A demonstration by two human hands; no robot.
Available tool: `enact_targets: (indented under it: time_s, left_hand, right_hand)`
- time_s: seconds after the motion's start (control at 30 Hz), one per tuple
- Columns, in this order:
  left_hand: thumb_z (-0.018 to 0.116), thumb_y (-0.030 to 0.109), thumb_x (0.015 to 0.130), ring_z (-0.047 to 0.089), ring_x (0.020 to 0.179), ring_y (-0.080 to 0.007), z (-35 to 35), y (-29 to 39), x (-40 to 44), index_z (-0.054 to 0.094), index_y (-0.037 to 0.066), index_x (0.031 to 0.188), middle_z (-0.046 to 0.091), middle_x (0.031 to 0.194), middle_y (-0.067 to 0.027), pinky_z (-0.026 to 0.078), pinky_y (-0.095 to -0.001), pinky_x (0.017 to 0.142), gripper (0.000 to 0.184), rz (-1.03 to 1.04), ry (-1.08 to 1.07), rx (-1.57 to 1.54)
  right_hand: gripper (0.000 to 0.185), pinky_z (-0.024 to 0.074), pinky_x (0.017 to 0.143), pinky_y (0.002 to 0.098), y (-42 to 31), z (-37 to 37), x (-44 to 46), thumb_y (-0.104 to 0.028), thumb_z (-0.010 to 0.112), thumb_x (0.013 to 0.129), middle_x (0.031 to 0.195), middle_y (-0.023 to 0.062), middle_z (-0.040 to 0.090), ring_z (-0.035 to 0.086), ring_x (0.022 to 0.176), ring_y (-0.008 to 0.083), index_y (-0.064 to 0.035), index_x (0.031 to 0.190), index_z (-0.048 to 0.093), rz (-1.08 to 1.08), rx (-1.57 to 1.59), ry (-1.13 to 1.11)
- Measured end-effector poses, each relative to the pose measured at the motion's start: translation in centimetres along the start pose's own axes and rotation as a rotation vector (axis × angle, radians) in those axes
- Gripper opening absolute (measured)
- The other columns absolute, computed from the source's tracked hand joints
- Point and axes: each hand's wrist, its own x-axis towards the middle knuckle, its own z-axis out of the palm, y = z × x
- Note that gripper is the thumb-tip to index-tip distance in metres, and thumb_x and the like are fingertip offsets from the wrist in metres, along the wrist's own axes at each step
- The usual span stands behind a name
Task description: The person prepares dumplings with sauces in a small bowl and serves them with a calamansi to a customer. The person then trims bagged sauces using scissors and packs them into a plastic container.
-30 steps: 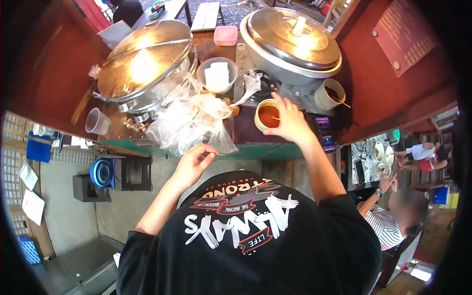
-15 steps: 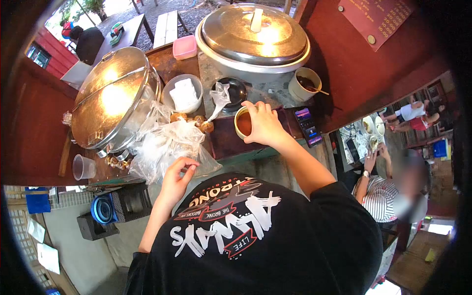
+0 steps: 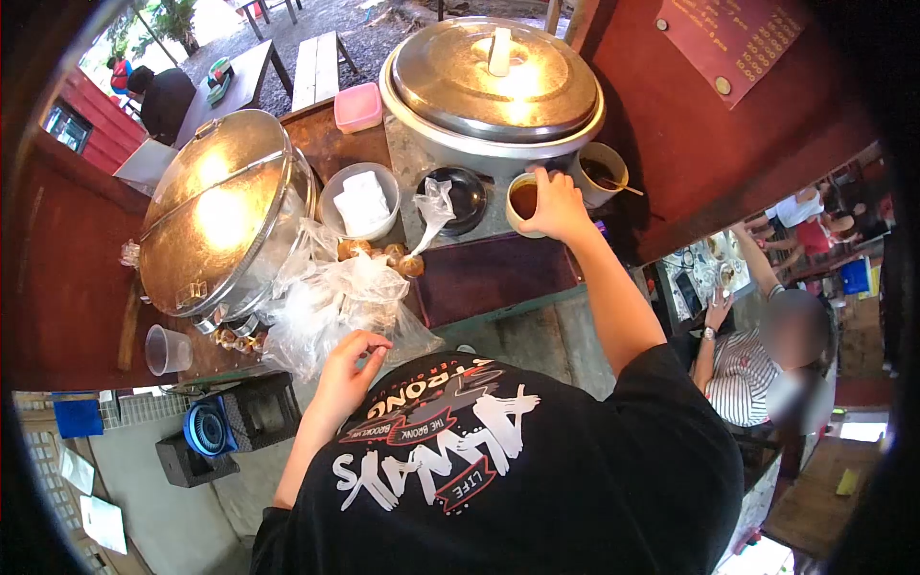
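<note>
My right hand [image 3: 559, 203] is wrapped around the rim of a small pale cup of brown sauce [image 3: 523, 197], near the foot of the big lidded pot. Right beside it stands a wider cream container [image 3: 602, 175] with dark sauce and a spoon [image 3: 625, 188]. My left hand [image 3: 351, 372] hangs by the counter's front edge with fingers curled in and nothing visible in them. Just beyond it lie crumpled clear plastic bags [image 3: 331, 297]. Round brown food balls [image 3: 395, 256] sit behind the bags. A black bowl [image 3: 464, 203] has a twisted plastic bag [image 3: 434, 206] across its rim.
A large lidded pot [image 3: 494, 72] stands at the back and a round metal steamer [image 3: 216, 211] at left. A tub with white tissues [image 3: 359, 201], a pink box [image 3: 358, 107] and a clear plastic cup [image 3: 169, 350] share the counter. At right, a person in stripes [image 3: 738, 379] works.
My right hand has carried the sauce cup right and back, off the dark board to beside the cream container. My arm now covers most of the phone. My left hand stays about where it was.
</note>
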Motion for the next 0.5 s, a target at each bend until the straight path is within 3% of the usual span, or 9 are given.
enact_targets:
  time_s: [0.2,0.3,0.4,0.43,0.5]
  left_hand:
    - [0.06,0.006,0.086,0.059,0.081,-0.0234,-0.4,0.2,0.3,0.062,0.004,0.095,0.06,0.089,-0.0105,0.047,-0.0301,0.071,0.01,0.022,0.013,0.066]
    - [0.06,0.006,0.086,0.06,0.083,-0.0245,-0.1,0.2,0.7,0.062,0.004,0.094,0.061,0.089,-0.0105,0.047,-0.0308,0.072,0.009,0.088,0.005,0.085]
    - [0.058,0.004,0.087,0.059,0.084,-0.0211,0.3,0.8,1.3,0.062,0.003,0.095,0.06,0.09,-0.0092,0.047,-0.0289,0.075,0.009,0.133,-0.039,0.108]
    - [0.058,0.004,0.087,0.059,0.084,-0.0212,0.6,0.7,1.6,0.062,0.003,0.095,0.06,0.09,-0.0094,0.047,-0.0291,0.075,0.009,0.126,-0.056,0.1]
    - [0.058,0.005,0.087,0.059,0.084,-0.0214,1.1,0.2,2.3,0.062,0.003,0.095,0.06,0.09,-0.0097,0.047,-0.0293,0.075,0.009,0.12,-0.101,0.084]
  right_hand:
    - [0.087,0.0433,0.089,0.0457,1.0,1.0,1.1,-0.037,0.082,0.052,0.105,0.0247,0.054,0.051,0.105,0.0383,-0.0032,0.123,0.044,0.016,0.065,0.008]
    - [0.079,0.0429,0.09,0.0455,1.4,1.2,0.0,-0.034,0.08,0.062,0.107,0.0229,0.054,0.052,0.104,0.0389,-0.0053,0.126,0.042,-0.106,0.057,0.232]
    - [0.062,0.0429,0.088,0.0445,0.4,-2.1,-3.9,-0.029,0.077,0.068,0.108,0.017,0.056,0.052,0.104,0.036,-0.0053,0.118,0.048,-0.146,0.163,0.304]
    - [0.046,0.045,0.083,0.0433,0.1,-3.4,-5.9,-0.025,0.072,0.074,0.102,0.0137,0.061,0.057,0.098,0.0338,-0.005,0.11,0.053,-0.134,0.167,0.281]
    - [0.039,0.0469,0.078,0.0422,0.5,-3.7,-9.1,-0.027,0.071,0.074,0.092,0.014,0.063,0.06,0.089,0.0328,-0.0034,0.102,0.058,-0.032,0.33,0.062]
